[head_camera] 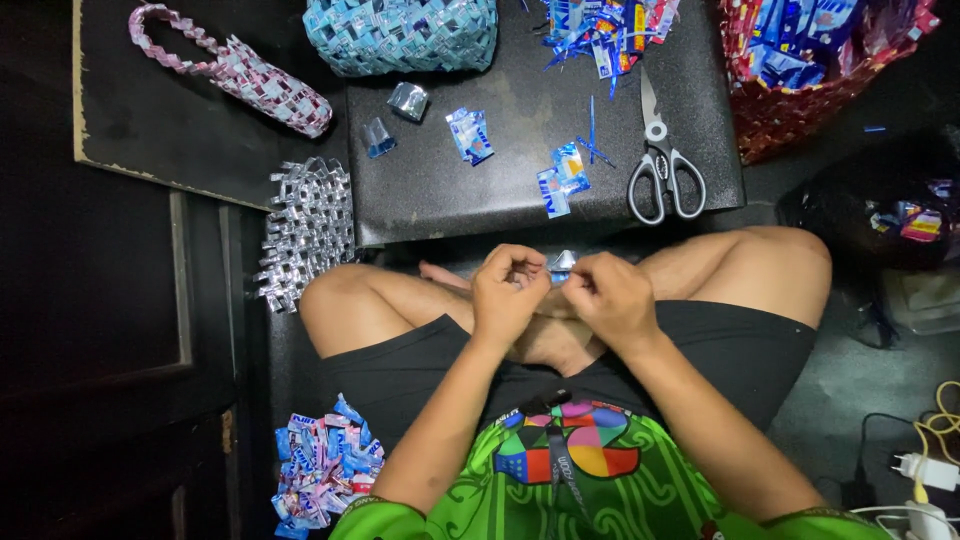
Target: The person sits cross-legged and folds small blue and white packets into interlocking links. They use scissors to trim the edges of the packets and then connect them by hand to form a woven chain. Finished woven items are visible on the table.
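L hand: left hand (508,292) over the lap, fingers curled tight, pinching one end of a small folded wrapper strip (562,264).
R hand: right hand (607,292) just beside it, knuckles nearly touching; fingers closed on the strip's other end.
Strip: silver w/ blue, held betw. both hands above the crossed legs, just short of the table's near edge. Mostly hidden by fingers; fold shape can't be told.
Table: dark, speckled top (480,200); near edge runs just past the knees.
Scissors: grey-handled scissors (658,160) lie flat on the table's right part, handles toward the person, near the front edge.
Loose pieces: folded blue wrapper bits (562,178) near table centre-front, another (470,135) further back, two small silver ones (393,118) at left. Bare room betw. them.
Back edge: blue woven basket (405,32) at top centre, heap of cut wrappers (605,30) beside it.
Right: red woven basket (815,65) w/ wrappers inside, off the table's right edge.
Left: pink woven strap (232,68) on a dark board; silver woven panel (308,228) hangs over the table's left front corner, by the left knee.
Floor: pile of blue-pink wrappers (325,468) by the left hip; cables & charger (925,470) at far right.
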